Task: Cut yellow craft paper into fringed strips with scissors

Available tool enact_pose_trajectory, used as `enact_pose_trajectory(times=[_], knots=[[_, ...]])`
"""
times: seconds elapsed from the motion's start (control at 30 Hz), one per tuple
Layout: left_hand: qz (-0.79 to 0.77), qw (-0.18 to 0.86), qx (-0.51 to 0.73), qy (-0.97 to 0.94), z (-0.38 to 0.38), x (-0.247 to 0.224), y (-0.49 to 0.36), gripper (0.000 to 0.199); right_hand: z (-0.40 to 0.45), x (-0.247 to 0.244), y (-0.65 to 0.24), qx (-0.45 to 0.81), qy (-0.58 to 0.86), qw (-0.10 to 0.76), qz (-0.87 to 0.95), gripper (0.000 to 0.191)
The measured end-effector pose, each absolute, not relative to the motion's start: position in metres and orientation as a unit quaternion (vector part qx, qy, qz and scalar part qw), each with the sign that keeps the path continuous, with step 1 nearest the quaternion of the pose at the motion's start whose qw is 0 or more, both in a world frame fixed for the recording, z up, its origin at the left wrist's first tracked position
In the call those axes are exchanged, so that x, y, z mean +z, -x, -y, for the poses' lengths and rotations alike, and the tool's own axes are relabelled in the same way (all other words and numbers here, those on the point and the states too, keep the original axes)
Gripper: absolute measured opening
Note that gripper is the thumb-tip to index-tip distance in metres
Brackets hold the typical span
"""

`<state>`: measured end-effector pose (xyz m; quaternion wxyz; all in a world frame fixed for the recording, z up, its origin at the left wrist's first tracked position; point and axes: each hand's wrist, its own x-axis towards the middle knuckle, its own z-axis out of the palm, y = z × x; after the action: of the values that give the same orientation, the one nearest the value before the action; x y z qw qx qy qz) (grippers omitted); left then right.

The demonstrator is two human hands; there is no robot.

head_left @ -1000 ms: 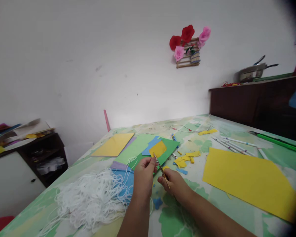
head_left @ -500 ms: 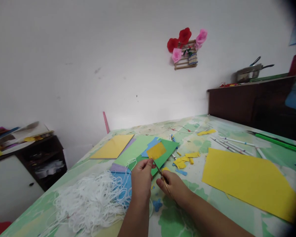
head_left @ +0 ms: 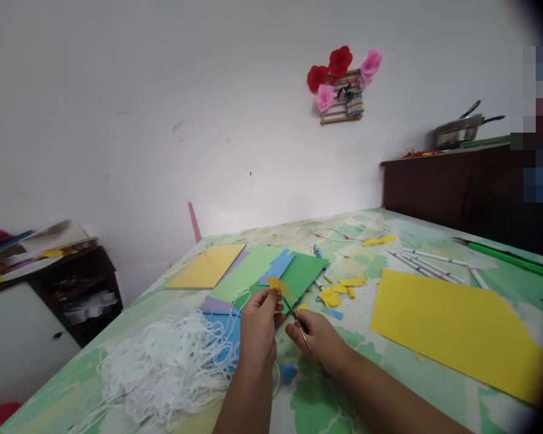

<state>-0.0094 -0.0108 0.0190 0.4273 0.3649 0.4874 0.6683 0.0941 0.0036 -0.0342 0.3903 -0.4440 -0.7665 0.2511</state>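
Observation:
A small yellow paper piece (head_left: 277, 283), partly blurred, is pinched in my left hand (head_left: 260, 316). My right hand (head_left: 319, 337) holds gold-coloured scissors (head_left: 302, 330), whose blades point up and left to the piece, close by my left fingertips. Behind my hands lie a dark green sheet (head_left: 308, 274), a light green sheet (head_left: 248, 271) and a blue strip (head_left: 278, 265). Yellow scraps (head_left: 332, 295) lie right of the green sheet. A blue cut shape (head_left: 288, 372) rests on the table just below my hands.
White string (head_left: 163, 367) is heaped at the left. On the right are a large yellow sheet (head_left: 452, 331), white sticks (head_left: 423, 265) and a green cutter (head_left: 509, 259). A yellow stack (head_left: 208, 266) lies at the back left. A pan (head_left: 457, 134) stands on a dark cabinet (head_left: 425, 187).
The yellow piece has turned and come down in my left hand, showing a smaller face and uncovering more of the blue strip. My right hand keeps hold of the scissors, nearly in place.

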Motion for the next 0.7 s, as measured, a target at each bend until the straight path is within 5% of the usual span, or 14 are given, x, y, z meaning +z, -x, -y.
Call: enact_pose_trajectory(times=[0.43, 0.7], knots=[[-0.503, 0.406, 0.668, -0.368, 0.008, 0.016, 0.008, 0.008, -0.01, -0.025, -0.095, 0.586, 0.347, 0.575, 0.454, 0.037], [-0.523, 0.434, 0.642, -0.355, 0.007, 0.014, 0.005, 0.006, -0.017, -0.02, -0.103, 0.627, 0.288, 0.626, 0.362, 0.027]])
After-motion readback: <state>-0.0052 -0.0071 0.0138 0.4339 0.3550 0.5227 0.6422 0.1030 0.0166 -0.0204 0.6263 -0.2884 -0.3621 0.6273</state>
